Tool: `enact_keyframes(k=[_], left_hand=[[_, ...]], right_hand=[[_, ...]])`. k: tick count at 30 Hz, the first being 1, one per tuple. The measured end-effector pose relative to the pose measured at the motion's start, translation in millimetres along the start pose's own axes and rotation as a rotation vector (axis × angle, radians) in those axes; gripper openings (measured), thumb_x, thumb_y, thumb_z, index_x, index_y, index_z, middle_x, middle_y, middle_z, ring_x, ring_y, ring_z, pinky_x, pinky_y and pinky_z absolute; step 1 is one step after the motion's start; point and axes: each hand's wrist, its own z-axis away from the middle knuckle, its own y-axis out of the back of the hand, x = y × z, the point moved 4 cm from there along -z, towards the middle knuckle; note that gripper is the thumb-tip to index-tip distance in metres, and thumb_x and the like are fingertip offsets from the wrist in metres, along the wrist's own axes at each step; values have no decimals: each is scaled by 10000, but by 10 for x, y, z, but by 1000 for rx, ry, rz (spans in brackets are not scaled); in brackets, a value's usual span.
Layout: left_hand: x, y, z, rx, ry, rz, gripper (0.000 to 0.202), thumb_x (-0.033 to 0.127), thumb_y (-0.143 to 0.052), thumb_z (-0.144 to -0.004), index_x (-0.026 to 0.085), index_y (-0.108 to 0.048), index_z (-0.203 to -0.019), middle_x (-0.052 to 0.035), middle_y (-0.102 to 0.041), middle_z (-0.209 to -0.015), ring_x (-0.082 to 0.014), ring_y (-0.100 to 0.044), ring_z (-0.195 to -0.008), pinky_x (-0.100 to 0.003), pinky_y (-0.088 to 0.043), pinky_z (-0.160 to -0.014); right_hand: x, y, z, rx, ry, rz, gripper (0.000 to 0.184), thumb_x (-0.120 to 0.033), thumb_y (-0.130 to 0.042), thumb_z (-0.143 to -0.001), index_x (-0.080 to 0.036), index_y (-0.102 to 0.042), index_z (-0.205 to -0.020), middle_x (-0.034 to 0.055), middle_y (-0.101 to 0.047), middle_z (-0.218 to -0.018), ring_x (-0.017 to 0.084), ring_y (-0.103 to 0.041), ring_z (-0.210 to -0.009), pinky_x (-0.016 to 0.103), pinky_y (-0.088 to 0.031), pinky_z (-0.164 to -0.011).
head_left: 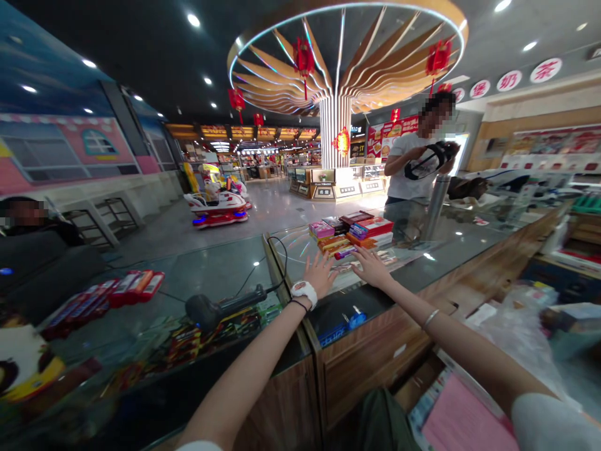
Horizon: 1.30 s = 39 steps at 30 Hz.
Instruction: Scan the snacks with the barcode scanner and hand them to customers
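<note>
My left hand (320,275) is stretched over the glass counter (300,250) with its fingers spread, wearing a white fluffy band on the wrist. To its right, my right hand (370,268) reaches forward, fingers apart, its fingertips close to a purple-and-red packet (346,252). I cannot tell whether they touch it. Just beyond both hands lies a pile of snack packets and boxes (370,228) in red, orange, brown and pink. Neither hand holds anything that I can see.
A black handheld scanner (225,307) with a cable lies left of my arm. Red packets (136,288) sit farther left. Blue items (350,319) show near the counter's front edge. A person (416,150) stands across the counter holding a black strapped object (429,160).
</note>
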Motion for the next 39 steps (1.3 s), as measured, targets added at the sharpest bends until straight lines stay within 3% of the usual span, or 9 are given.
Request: enact_keyframes(k=[4, 7, 14, 20, 26, 30, 34, 39], left_hand=[[-145, 269, 282, 80, 9, -53, 515, 447, -342, -1014, 235, -449, -1471, -67, -364, -1591, -314, -235, -1505, -609, -184, -1218], [-299, 475, 528, 86, 64, -70, 508, 441, -369, -1009, 264, -429, -1482, -58, -390, -1578, -305, -264, -1496, -611, -195, -1213], [-692, 1005, 1231, 142, 203, -2, 493, 447, -339, -1018, 257, -439, -1462, -56, -409, -1567, -283, -282, -1492, -626, -181, -1207], [-1211, 1333, 1755, 256, 370, -39, 442, 402, -359, -1011, 224, -501, -1390, -76, -503, -1497, -267, -365, -1450, -600, -161, -1220], [-1748, 1449, 2219, 327, 524, -137, 422, 373, -392, -986, 196, -534, -1341, -107, -544, -1451, -276, -420, -1413, -563, -202, -1220], [-2028, 1458, 2446, 335, 628, -204, 407, 350, -407, -970, 202, -540, -1325, -109, -542, -1450, -269, -449, -1389, -549, -188, -1227], [-2297, 1468, 2540, 389, 731, -252, 406, 302, -430, -942, 186, -546, -1313, -124, -570, -1415, -278, -480, -1355, -547, -222, -1214], [-2616, 1442, 2482, 444, 847, -301, 417, 246, -457, -906, 148, -553, -1300, -146, -584, -1385, -285, -483, -1339, -516, -224, -1215]], right_hand=[[-213, 69, -18, 36, 69, -9, 539, -358, -510, -931, -155, -496, -1430, 123, -413, -1557, 320, -375, -1441, 545, -252, -1191], [-516, 146, -68, 78, 123, -71, 538, -361, -518, -927, -177, -490, -1431, 115, -439, -1542, 307, -369, -1446, 545, -263, -1187], [-1525, 311, -173, 102, 314, -353, 520, -371, -522, -931, -215, -484, -1426, 103, -472, -1520, 277, -413, -1420, 540, -293, -1181], [-2401, 404, -230, 77, 470, -533, 515, -359, -546, -926, -230, -479, -1420, 101, -466, -1523, 263, -418, -1415, 544, -287, -1186], [-3090, 464, -355, 65, 619, -563, 510, -346, -526, -944, -206, -474, -1432, 107, -454, -1532, 253, -422, -1412, 515, -255, -1208], [-3419, 373, -562, 39, 678, -545, 482, -303, -459, -975, -242, -458, -1453, 95, -449, -1537, 236, -422, -1413, 515, -253, -1209], [-3689, 183, -825, 25, 709, -547, 517, -250, -462, -961, -250, -427, -1477, 89, -441, -1543, 244, -412, -1417, 522, -277, -1196], [-4017, -58, -1110, -3, 759, -555, 573, -176, -492, -918, -226, -416, -1484, 97, -423, -1555, 254, -404, -1421, 526, -280, -1192]])
